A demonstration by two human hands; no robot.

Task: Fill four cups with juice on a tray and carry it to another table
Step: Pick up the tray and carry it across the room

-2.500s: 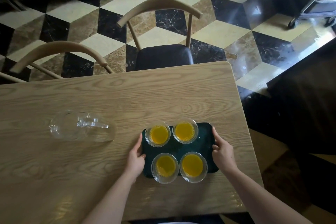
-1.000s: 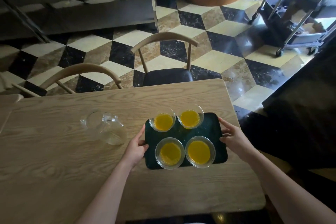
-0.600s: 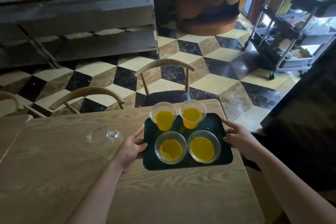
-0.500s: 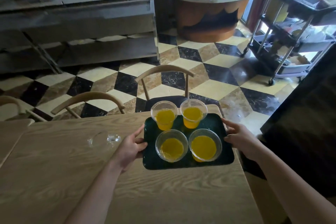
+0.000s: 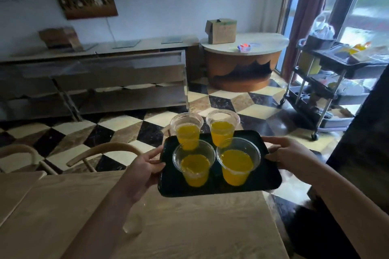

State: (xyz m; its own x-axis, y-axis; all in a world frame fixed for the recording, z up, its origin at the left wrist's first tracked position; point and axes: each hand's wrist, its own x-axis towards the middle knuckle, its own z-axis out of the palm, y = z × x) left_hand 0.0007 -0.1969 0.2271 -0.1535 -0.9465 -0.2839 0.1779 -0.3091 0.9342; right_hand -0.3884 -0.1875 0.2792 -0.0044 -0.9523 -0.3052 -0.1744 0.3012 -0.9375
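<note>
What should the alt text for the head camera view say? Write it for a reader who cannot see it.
Two bare hands, left hand and right hand, hold a dark tray by its side edges above a wooden table. Four clear cups of orange juice stand upright on it. Beyond lie a checkered floor, a round side table and a cart.

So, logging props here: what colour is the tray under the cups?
Dark green, nearly black in this light: the tray, seen in the head view.

I see daylight from the window (image 5: 362, 6) at far right glaring overexposed, the room dim, motion blur throughout, and wide-angle bending at the edges.
</note>
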